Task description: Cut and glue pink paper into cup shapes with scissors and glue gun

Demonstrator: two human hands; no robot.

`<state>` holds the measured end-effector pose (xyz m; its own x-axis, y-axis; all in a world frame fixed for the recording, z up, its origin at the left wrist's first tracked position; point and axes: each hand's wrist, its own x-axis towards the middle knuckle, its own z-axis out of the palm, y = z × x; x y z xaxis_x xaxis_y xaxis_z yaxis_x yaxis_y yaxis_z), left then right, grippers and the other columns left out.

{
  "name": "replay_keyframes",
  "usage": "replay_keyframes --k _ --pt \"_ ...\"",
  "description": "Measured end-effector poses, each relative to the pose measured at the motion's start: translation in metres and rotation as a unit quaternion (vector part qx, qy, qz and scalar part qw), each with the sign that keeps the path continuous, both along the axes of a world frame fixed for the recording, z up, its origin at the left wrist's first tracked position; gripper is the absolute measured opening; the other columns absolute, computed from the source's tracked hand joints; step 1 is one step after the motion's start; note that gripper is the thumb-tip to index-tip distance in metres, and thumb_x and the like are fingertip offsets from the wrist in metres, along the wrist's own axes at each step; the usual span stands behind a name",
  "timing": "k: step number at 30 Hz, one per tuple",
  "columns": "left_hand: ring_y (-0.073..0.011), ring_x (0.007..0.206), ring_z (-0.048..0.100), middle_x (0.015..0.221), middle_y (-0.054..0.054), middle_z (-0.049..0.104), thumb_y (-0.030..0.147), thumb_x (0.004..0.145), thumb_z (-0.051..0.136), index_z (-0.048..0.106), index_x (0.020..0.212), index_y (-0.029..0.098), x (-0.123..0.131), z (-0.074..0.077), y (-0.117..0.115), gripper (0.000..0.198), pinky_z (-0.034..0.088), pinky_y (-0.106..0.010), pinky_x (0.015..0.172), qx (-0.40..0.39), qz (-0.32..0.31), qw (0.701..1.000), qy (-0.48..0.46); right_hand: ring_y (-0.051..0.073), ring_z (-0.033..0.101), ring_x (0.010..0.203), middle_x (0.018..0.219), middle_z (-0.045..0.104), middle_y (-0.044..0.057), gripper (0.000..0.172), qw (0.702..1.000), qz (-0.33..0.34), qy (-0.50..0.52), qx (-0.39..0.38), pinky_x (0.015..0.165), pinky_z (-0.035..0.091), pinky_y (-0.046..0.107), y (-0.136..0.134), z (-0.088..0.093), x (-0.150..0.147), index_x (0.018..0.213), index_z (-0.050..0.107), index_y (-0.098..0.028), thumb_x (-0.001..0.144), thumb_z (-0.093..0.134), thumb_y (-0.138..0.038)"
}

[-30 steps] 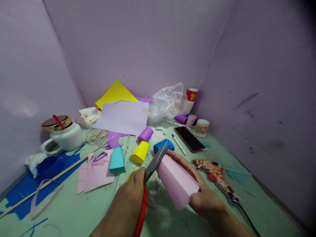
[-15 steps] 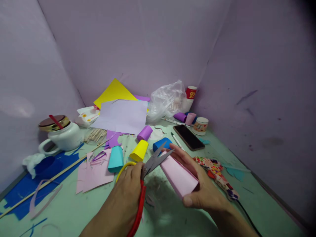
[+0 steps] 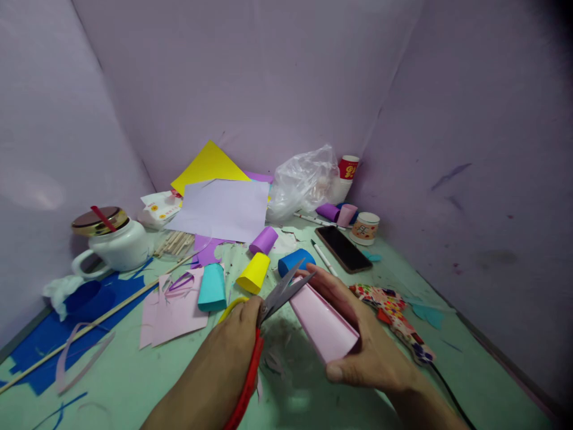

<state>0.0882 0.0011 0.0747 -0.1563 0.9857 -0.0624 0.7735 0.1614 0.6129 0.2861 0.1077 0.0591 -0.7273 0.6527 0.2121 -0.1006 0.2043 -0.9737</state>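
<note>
In my left hand [image 3: 237, 334] is a pair of scissors [image 3: 282, 295] with red and yellow handles. Its blades are parted and reach the narrow upper end of a pink paper cone-shaped tube [image 3: 323, 322]. My right hand [image 3: 364, 334] grips that tube from the right, thumb at the wide lower end and fingers along its far side. Just beyond the blades lies a blue paper tube [image 3: 294, 261]. Yellow [image 3: 253, 273], purple [image 3: 264, 240] and turquoise [image 3: 212, 288] paper tubes lie on the table to the left of it.
A black phone [image 3: 342, 248] and a small cup [image 3: 364, 228] sit at the right, near a flower-patterned glue gun [image 3: 389, 307] with a cord. At the left stands a white lidded mug [image 3: 119, 248]. Paper sheets [image 3: 224, 206] and a plastic bag [image 3: 304, 182] lie along the back.
The scissor blades have closed slightly at the tube's upper end. Both hands and the pink tube stay in nearly the same place; the view has shifted a little.
</note>
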Motion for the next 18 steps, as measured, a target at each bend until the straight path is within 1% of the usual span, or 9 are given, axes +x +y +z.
replay_keyframes --k 2,4,5,7,8,10,12,14,18 --pt "-0.0224 0.096 0.064 0.110 -0.010 0.066 0.007 0.076 0.039 0.055 0.116 0.020 -0.001 -0.002 0.000 0.045 0.047 -0.034 0.088 0.005 -0.014 1.000 -0.006 0.035 0.031 0.140 0.153 0.036 0.006 0.100 1.000 -0.003 0.005 -0.003 0.116 0.013 0.054 -0.001 0.000 0.000 0.144 0.038 -0.033 0.057 0.085 -0.049" --pt "-0.0218 0.088 0.065 0.104 -0.009 0.068 0.008 0.075 0.040 0.054 0.114 0.022 -0.002 -0.007 0.000 0.044 0.049 -0.032 0.081 0.008 -0.030 0.999 -0.022 0.036 0.031 0.140 0.152 0.039 0.006 0.101 1.000 -0.004 0.016 -0.018 0.116 0.012 0.053 -0.001 -0.001 0.000 0.143 0.040 -0.033 0.054 0.088 -0.043" --pt "-0.0214 0.082 0.065 0.098 -0.008 0.069 0.011 0.076 0.040 0.053 0.113 0.022 -0.002 -0.009 0.000 0.041 0.049 -0.031 0.075 0.011 -0.021 0.999 -0.033 0.036 0.033 0.139 0.151 0.040 0.007 0.103 0.999 -0.002 0.025 -0.042 0.116 0.013 0.053 -0.001 -0.001 0.000 0.142 0.042 -0.032 0.051 0.090 -0.040" --pt "-0.0199 0.067 0.065 0.084 -0.007 0.069 0.019 0.083 0.037 0.052 0.111 0.021 -0.002 -0.011 0.002 0.031 0.049 -0.029 0.063 0.022 0.035 0.997 -0.068 0.037 0.041 0.133 0.146 0.047 0.009 0.101 0.988 0.009 0.067 -0.142 0.114 0.020 0.054 -0.001 -0.002 -0.002 0.138 0.047 -0.029 0.048 0.090 -0.040" --pt "-0.0189 0.060 0.063 0.076 -0.005 0.068 0.025 0.087 0.034 0.051 0.110 0.020 -0.002 -0.010 0.003 0.028 0.048 -0.028 0.058 0.032 0.077 0.993 -0.088 0.037 0.046 0.130 0.143 0.051 0.010 0.095 0.972 0.016 0.100 -0.211 0.112 0.025 0.053 0.000 -0.003 -0.004 0.136 0.050 -0.027 0.050 0.088 -0.044" --pt "-0.0170 0.052 0.061 0.069 -0.002 0.066 0.038 0.091 0.032 0.051 0.106 0.021 0.000 -0.005 0.004 0.030 0.045 -0.027 0.051 0.057 0.155 0.978 -0.129 0.035 0.055 0.122 0.135 0.058 0.011 0.080 0.923 0.030 0.168 -0.346 0.109 0.034 0.050 0.000 -0.002 -0.007 0.128 0.057 -0.021 0.059 0.079 -0.053" --pt "-0.0157 0.050 0.060 0.070 -0.001 0.066 0.045 0.089 0.034 0.051 0.103 0.022 0.003 0.001 0.004 0.031 0.043 -0.026 0.048 0.075 0.182 0.968 -0.158 0.033 0.059 0.119 0.129 0.063 0.013 0.069 0.876 0.037 0.214 -0.431 0.109 0.037 0.046 0.001 0.000 -0.010 0.122 0.060 -0.015 0.069 0.069 -0.058" --pt "-0.0151 0.052 0.060 0.072 0.000 0.066 0.046 0.088 0.036 0.051 0.101 0.023 0.005 0.004 0.004 0.031 0.043 -0.025 0.048 0.080 0.176 0.968 -0.162 0.033 0.060 0.117 0.125 0.065 0.016 0.068 0.855 0.039 0.231 -0.463 0.110 0.035 0.045 0.002 0.001 -0.012 0.120 0.059 -0.010 0.074 0.063 -0.060" --pt "-0.0155 0.054 0.062 0.076 -0.001 0.068 0.039 0.090 0.034 0.050 0.103 0.022 0.004 -0.001 0.003 0.028 0.049 -0.027 0.057 0.072 0.140 0.979 -0.126 0.033 0.060 0.117 0.124 0.065 0.019 0.072 0.856 0.044 0.237 -0.457 0.114 0.030 0.045 0.003 0.002 -0.012 0.123 0.054 -0.008 0.077 0.058 -0.064"
